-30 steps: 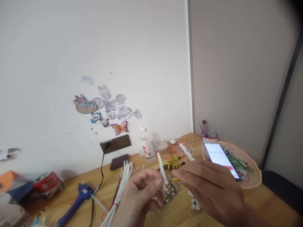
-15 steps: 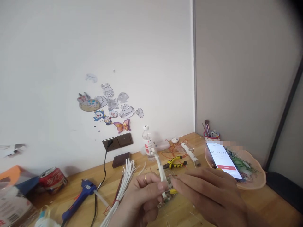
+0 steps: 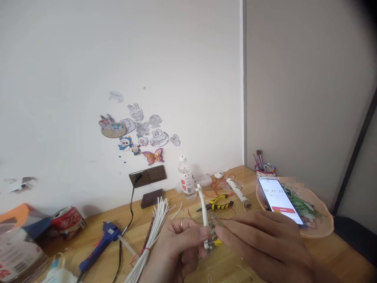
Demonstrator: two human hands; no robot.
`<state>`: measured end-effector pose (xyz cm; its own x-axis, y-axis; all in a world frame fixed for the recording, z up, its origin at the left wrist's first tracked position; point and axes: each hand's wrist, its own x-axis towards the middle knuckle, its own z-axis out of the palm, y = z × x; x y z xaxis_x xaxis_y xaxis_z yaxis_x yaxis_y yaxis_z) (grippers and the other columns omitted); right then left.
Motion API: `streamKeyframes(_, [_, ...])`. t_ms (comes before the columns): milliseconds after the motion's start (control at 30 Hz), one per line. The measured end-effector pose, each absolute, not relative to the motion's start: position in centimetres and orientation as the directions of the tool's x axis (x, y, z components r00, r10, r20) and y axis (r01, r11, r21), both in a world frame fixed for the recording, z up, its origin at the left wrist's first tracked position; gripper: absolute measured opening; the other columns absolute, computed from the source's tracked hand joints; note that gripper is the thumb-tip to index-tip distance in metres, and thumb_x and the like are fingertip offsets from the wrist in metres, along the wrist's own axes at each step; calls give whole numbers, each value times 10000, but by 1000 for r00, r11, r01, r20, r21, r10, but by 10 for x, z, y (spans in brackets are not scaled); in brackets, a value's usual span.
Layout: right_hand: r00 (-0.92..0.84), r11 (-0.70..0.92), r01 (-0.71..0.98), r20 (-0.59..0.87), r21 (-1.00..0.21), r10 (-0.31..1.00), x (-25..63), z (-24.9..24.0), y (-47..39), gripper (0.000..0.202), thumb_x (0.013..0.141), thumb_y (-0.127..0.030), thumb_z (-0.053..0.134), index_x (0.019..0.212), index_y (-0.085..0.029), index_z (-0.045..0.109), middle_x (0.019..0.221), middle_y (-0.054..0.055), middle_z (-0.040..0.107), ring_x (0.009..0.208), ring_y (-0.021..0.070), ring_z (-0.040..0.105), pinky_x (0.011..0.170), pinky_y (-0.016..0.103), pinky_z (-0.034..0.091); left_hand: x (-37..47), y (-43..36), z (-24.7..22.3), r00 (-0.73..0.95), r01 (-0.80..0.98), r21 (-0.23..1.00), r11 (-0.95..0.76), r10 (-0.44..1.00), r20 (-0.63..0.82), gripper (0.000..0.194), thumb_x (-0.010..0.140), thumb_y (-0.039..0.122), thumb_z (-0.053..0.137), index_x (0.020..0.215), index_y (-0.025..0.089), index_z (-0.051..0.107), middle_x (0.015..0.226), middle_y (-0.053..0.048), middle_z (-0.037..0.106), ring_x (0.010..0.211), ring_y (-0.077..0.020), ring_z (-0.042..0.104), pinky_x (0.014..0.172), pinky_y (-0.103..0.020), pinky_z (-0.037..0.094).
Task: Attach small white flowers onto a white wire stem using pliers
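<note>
Left hand fingers pinched shut on a white stick, held upright over the counter front edge. Right hand fingers loosely extended, tips touching the stick's base; whether they grip it I cannot tell. Yellow-black pliers just behind; phone right; white stick bundle left.

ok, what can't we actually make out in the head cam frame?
- Beaded piece, head view: mostly covered by left hand and right hand.
- White stick: lower end hidden behind the fingers.
- Phone timer digits: too small to be sure.
- White packet: cut by the left edge, blurred.
</note>
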<state>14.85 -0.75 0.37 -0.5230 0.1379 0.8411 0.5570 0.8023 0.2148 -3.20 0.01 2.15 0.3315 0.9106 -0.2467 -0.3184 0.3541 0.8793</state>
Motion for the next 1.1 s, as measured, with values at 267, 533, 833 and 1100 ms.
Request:
streamKeyframes(267, [-561,796,552,817,249,134,150,3,-7,239,867,-135,396,983,-118,604,847,20,676,817,125,575,634,232,476,-30,-1,24,336,-316,876,364,907,-256,213,543,220,714,436,120,560,375,11,536,305,-5,245,360,-183,76])
streamKeyframes(533, [-563,786,554,819,275,111,151,0,-4,231,840,-122,430,988,-123,607,861,11,678,796,127,574,606,239,464,-30,0,23,325,-299,887,352,911,-253,227,557,220,702,432,115,544,369,9,532,306,-7,253,357,-178,92])
streamKeyframes(833, [-561,778,570,817,266,131,149,6,-7,215,854,-135,416,925,-126,618,806,9,681,758,105,590,591,211,483,-28,0,20,320,-320,874,367,910,-265,228,557,209,696,431,123,526,362,10,532,304,-3,249,357,-166,95])
streamKeyframes(1100, [-566,797,558,808,230,163,151,-3,-4,217,856,-141,400,974,-118,580,803,29,657,728,116,579,591,234,485,-28,2,13,313,-342,890,302,929,-196,200,569,210,687,466,124,539,374,29,502,294,-3,257,342,-172,108])
